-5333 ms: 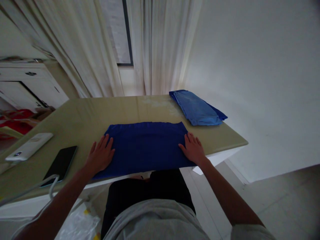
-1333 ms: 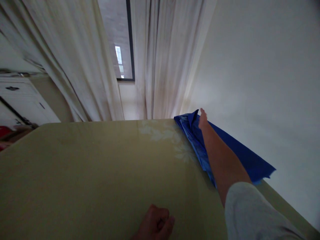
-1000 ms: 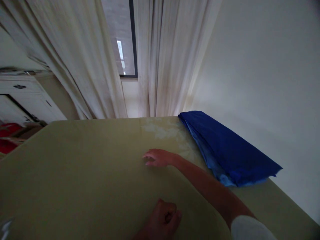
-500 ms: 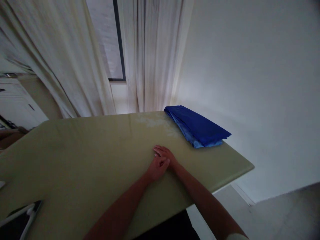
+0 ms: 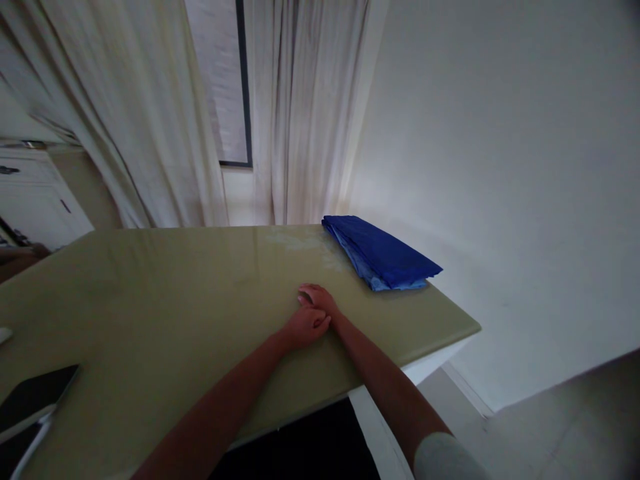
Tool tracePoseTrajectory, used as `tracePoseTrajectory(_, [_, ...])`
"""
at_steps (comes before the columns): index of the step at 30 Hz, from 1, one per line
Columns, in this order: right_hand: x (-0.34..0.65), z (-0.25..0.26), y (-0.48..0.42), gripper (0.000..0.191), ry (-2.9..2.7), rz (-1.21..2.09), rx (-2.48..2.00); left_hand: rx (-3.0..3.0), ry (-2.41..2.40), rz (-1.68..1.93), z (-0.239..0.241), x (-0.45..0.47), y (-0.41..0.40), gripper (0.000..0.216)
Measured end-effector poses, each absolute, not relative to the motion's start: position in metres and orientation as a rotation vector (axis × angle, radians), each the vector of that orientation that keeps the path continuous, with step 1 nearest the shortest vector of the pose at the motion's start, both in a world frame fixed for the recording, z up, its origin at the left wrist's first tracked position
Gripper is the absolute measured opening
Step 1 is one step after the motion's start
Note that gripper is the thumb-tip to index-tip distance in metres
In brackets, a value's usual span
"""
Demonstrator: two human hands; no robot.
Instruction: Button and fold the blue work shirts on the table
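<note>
My left hand (image 5: 303, 327) rests on the table (image 5: 175, 320), its fingers curled in a loose fist against the heel of my right hand. Nothing shows in its curl. My right hand (image 5: 320, 299) lies just beyond it, touching it, with the fingers bent loosely and a gap between fingers and thumb. That hand is empty too. A folded blue sheet (image 5: 383, 250), darker on top and lighter beneath, lies to the right of both hands, apart from them, at the table's right edge.
Dark flat devices (image 5: 35, 400) with a white cable or strip (image 5: 35, 440) lie at the near left. A small white object (image 5: 4, 335) is at the left edge. Curtains (image 5: 310, 120) and a white wall (image 5: 500, 167) stand behind; a white cabinet (image 5: 35, 193) is at far left.
The view has shifted slightly, showing more of the devices at left. My right hand's fingers have curled from a flatter pose; both hands stay together on the table.
</note>
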State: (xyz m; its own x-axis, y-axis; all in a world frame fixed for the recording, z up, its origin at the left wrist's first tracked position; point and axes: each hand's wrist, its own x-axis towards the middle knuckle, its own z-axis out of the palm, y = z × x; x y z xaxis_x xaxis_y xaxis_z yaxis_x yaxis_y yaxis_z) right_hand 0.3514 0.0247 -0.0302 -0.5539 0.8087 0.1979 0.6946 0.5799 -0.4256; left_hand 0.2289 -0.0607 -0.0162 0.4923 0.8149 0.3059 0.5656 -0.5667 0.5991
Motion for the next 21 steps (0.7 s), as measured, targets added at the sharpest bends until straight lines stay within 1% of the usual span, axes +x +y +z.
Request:
tracePoseTrajectory(6, [0.352,-0.028,0.026,0.03,-2.447,0.423,-1.242,2.257,1.194,0.795,-0.012,0.23,-0.061,0.045])
tracePoseTrajectory(10, [0.366,-0.002,0.04,0.031,-2.614,0.34,-1.2,2.28,1.233,0.725,-0.01,0.232,-0.066,0.043])
tracePoseTrajectory(11, [0.375,0.01,0.047,0.033,-2.657,0.288,-1.262,2.301,1.233,0.702,-0.01,0.233,-0.067,0.042])
tracePoseTrajectory(13, [0.399,0.038,0.067,0.035,-2.615,0.129,-1.523,2.34,1.227,0.67,-0.01,0.233,-0.068,0.039])
tracePoseTrajectory(15, [0.433,0.066,0.089,0.038,-2.458,-0.007,-1.693,2.337,1.217,0.658,-0.011,0.233,-0.066,0.038])
tracePoseTrajectory(17, [0.472,0.084,0.107,0.048,-2.25,-0.13,-1.876,2.279,1.189,0.672,-0.014,0.232,-0.063,0.039])
tracePoseTrajectory(18, [0.491,0.088,0.114,0.053,-2.087,-0.197,-2.044,2.237,1.171,0.698,-0.015,0.231,-0.06,0.04])
tracePoseTrajectory(19, [0.509,0.088,0.12,0.059,-1.97,-0.191,-2.204,2.193,1.154,0.731,-0.016,0.231,-0.057,0.041])
tracePoseTrajectory(21, [0.539,0.082,0.127,0.06,-1.843,-0.019,-2.473,2.108,1.139,0.8,-0.018,0.23,-0.052,0.044])
